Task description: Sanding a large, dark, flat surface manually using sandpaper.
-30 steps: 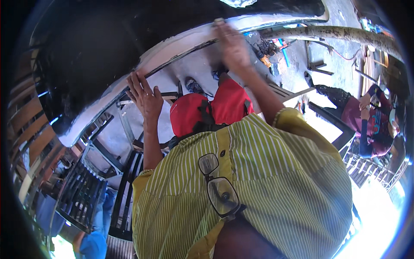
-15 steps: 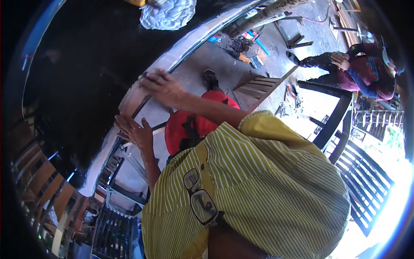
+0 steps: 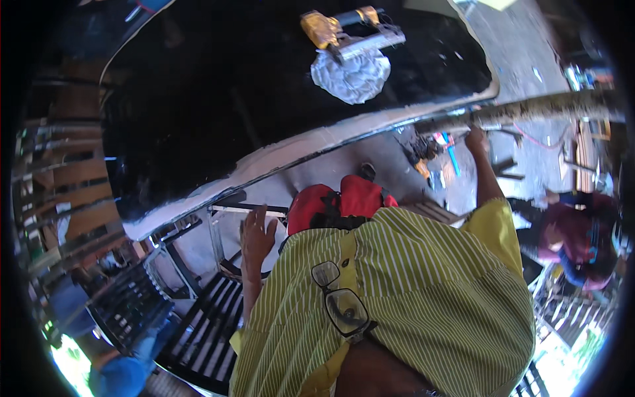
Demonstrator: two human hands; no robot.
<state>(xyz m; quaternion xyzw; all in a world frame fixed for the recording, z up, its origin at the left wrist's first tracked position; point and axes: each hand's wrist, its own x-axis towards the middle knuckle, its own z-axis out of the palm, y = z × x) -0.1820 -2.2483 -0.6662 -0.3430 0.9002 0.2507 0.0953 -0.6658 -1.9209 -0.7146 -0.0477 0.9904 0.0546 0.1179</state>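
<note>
A large glossy black tabletop [image 3: 198,119] fills the upper part of the view, with a pale, uneven band [image 3: 284,151] along its near edge. Just short of that edge, my left hand [image 3: 256,238] is raised with its fingers spread and nothing in it. My right hand [image 3: 477,140] reaches far out to the right, close to a rough wooden pole [image 3: 529,106]; its fingers are too small and foreshortened to read. On the black surface lie a yellow and silver air nailer [image 3: 357,33] and a crumpled white cloth [image 3: 352,74], the nailer partly over the cloth.
Slatted black chairs [image 3: 205,331] stand at lower left, beside a person in blue [image 3: 122,374]. Tools, including a blue-handled one [image 3: 454,159], lie on the floor at right. Another person in maroon [image 3: 582,228] sits at far right. Wooden slats [image 3: 426,210] lean by my right side.
Both hands have left the table's near edge: the left drew back, the right swung out to the right. The view has turned, bringing the nailer and more of the tabletop into sight.
</note>
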